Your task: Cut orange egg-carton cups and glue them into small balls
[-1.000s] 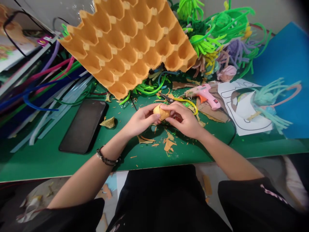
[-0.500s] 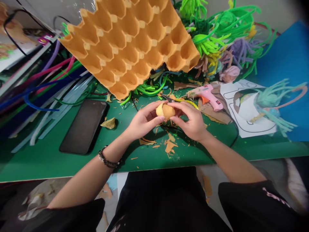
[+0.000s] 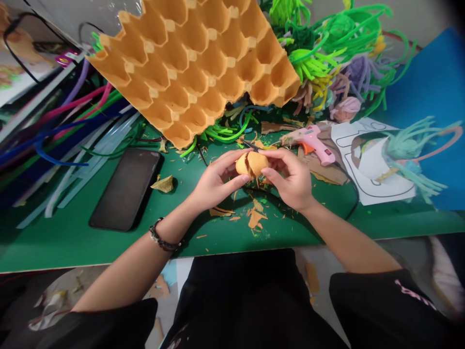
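My left hand (image 3: pixel 218 182) pinches a small tan egg-carton cup (image 3: pixel 241 165) between thumb and fingers. In my right hand (image 3: pixel 292 178) is a second egg-carton cup (image 3: pixel 258 163), gripped the same way. The two cups face each other, with a dark uneven gap between their torn rims. Behind the fingers, the dark tip of a pointed tool (image 3: pixel 251 145) shows on the table; the rest of it is hidden. Torn tan scraps (image 3: pixel 256 219) lie below the hands.
A large egg tray (image 3: pixel 207 72) leans at the back. Left are a black phone (image 3: pixel 126 190), a loose carton piece (image 3: pixel 163 184) and pipe cleaners (image 3: pixel 72 111). Right are a pink glue gun (image 3: pixel 316 144), a paper cutout (image 3: pixel 378 179) and fuzzy bundles (image 3: pixel 348 39) on the green table (image 3: pixel 218 242).
The two cups, closed together before, now stand slightly apart. My right hand has shifted a little to the right with its cup and turned it; my left hand is nearly still.
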`<action>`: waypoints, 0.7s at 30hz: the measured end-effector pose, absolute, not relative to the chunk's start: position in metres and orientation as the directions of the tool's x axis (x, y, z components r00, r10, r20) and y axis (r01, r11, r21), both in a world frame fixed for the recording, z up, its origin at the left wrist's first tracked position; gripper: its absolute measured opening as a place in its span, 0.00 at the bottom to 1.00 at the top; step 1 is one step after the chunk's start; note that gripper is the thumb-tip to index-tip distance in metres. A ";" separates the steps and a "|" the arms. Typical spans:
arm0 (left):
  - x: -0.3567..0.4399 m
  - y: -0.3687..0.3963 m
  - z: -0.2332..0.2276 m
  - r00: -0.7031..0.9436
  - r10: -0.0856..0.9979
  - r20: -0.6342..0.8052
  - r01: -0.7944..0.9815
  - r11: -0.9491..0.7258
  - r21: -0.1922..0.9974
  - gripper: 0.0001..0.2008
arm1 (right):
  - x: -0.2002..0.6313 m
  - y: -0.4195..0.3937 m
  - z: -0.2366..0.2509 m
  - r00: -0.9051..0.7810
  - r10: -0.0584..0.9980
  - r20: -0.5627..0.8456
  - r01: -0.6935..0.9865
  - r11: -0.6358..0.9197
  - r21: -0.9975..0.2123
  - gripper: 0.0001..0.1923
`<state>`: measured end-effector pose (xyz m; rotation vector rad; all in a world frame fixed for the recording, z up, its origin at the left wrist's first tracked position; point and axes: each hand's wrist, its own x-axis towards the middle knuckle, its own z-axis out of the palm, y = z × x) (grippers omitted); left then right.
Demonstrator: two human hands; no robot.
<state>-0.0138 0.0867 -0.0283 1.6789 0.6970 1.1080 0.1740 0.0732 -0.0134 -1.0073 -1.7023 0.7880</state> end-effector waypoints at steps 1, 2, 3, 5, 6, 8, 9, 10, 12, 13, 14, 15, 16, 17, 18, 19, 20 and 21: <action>-0.014 0.086 -0.028 0.422 0.838 0.347 -0.040 -0.365 0.930 0.24 | 0.173 0.073 -0.014 -0.193 0.891 0.411 0.277 0.452 -0.848 0.15; -0.013 0.086 -0.028 0.420 0.839 0.345 -0.034 -0.366 0.930 0.24 | 0.173 0.072 -0.014 -0.197 0.890 0.411 0.290 0.453 -0.843 0.16; -0.013 0.086 -0.029 0.417 0.840 0.347 -0.031 -0.369 0.929 0.24 | 0.172 0.071 -0.014 -0.197 0.890 0.412 0.298 0.455 -0.839 0.16; -0.013 0.086 -0.029 0.411 0.841 0.352 -0.031 -0.373 0.927 0.24 | 0.171 0.070 -0.015 -0.187 0.888 0.420 0.305 0.459 -0.834 0.16; -0.012 0.085 -0.028 0.408 0.842 0.353 -0.032 -0.374 0.927 0.24 | 0.171 0.070 -0.015 -0.179 0.887 0.426 0.306 0.462 -0.832 0.16; -0.012 0.085 -0.028 0.406 0.846 0.346 -0.031 -0.366 0.930 0.24 | 0.171 0.070 -0.016 -0.164 0.883 0.439 0.306 0.469 -0.828 0.16; -0.012 0.085 -0.027 0.407 0.849 0.338 -0.028 -0.358 0.933 0.24 | 0.171 0.070 -0.016 -0.161 0.881 0.445 0.306 0.473 -0.826 0.16; -0.012 0.085 -0.027 0.409 0.852 0.328 -0.025 -0.348 0.937 0.24 | 0.170 0.069 -0.016 -0.162 0.879 0.448 0.305 0.477 -0.824 0.16; -0.011 0.084 -0.026 0.413 0.854 0.316 -0.025 -0.337 0.941 0.24 | 0.169 0.069 -0.015 -0.172 0.875 0.453 0.299 0.485 -0.822 0.14; -0.011 0.084 -0.026 0.412 0.854 0.318 -0.028 -0.337 0.941 0.24 | 0.169 0.069 -0.014 -0.175 0.874 0.454 0.294 0.487 -0.823 0.14; -0.011 0.084 -0.026 0.410 0.852 0.325 -0.035 -0.341 0.939 0.24 | 0.168 0.069 -0.014 -0.175 0.875 0.452 0.289 0.485 -0.826 0.14; -0.011 0.084 -0.027 0.406 0.851 0.334 -0.043 -0.347 0.937 0.23 | 0.168 0.068 -0.014 -0.173 0.878 0.446 0.284 0.478 -0.831 0.14; -0.011 0.084 -0.027 0.401 0.850 0.340 -0.052 -0.350 0.935 0.23 | 0.168 0.068 -0.013 -0.171 0.882 0.439 0.282 0.470 -0.836 0.14; -0.011 0.084 -0.028 0.396 0.851 0.344 -0.059 -0.350 0.935 0.23 | 0.168 0.068 -0.013 -0.170 0.887 0.430 0.285 0.462 -0.840 0.14; -0.011 0.084 -0.028 0.390 0.854 0.344 -0.064 -0.348 0.935 0.23 | 0.169 0.068 -0.013 -0.171 0.889 0.424 0.293 0.457 -0.840 0.14; -0.011 0.085 -0.029 0.386 0.856 0.343 -0.067 -0.345 0.936 0.23 | 0.170 0.068 -0.012 -0.172 0.889 0.424 0.306 0.457 -0.835 0.14; -0.011 0.085 -0.029 0.383 0.858 0.342 -0.068 -0.343 0.937 0.23 | 0.170 0.068 -0.012 -0.173 0.885 0.432 0.320 0.466 -0.825 0.14; -0.011 0.085 -0.029 0.382 0.858 0.343 -0.069 -0.344 0.936 0.23 | 0.171 0.068 -0.012 -0.174 0.878 0.446 0.332 0.478 -0.813 0.14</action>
